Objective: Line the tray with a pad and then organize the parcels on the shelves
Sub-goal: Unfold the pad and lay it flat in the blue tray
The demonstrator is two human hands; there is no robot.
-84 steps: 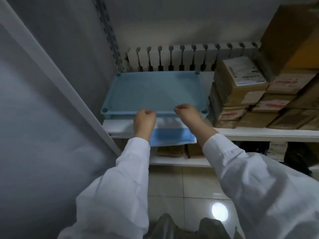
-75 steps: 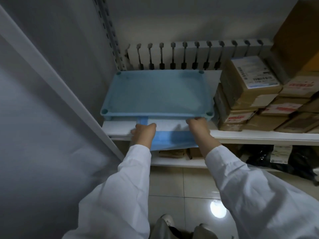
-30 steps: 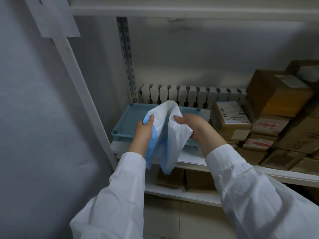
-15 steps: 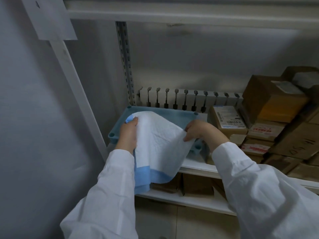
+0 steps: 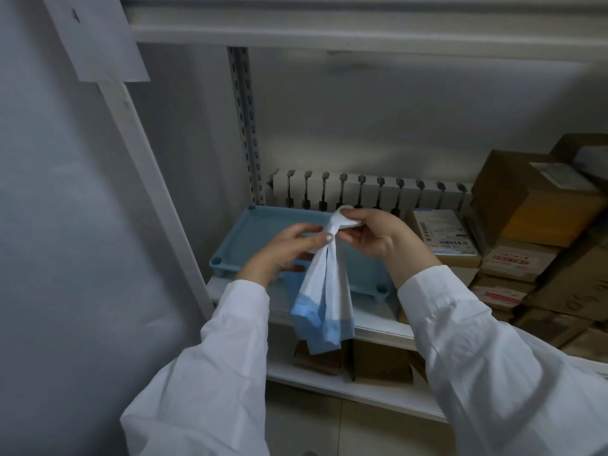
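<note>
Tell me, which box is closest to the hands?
The brown box with the white barcode label on top, right beside the right hand; the other boxes are stacked farther right.

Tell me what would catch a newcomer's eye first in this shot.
The white pad with its blue border stands out first. It hangs bunched in mid-air at the centre, pinched near its top by the left hand and the right hand. Just behind it a pale blue tray sits unlined on the shelf, and brown cardboard parcels are stacked at the right.
</note>
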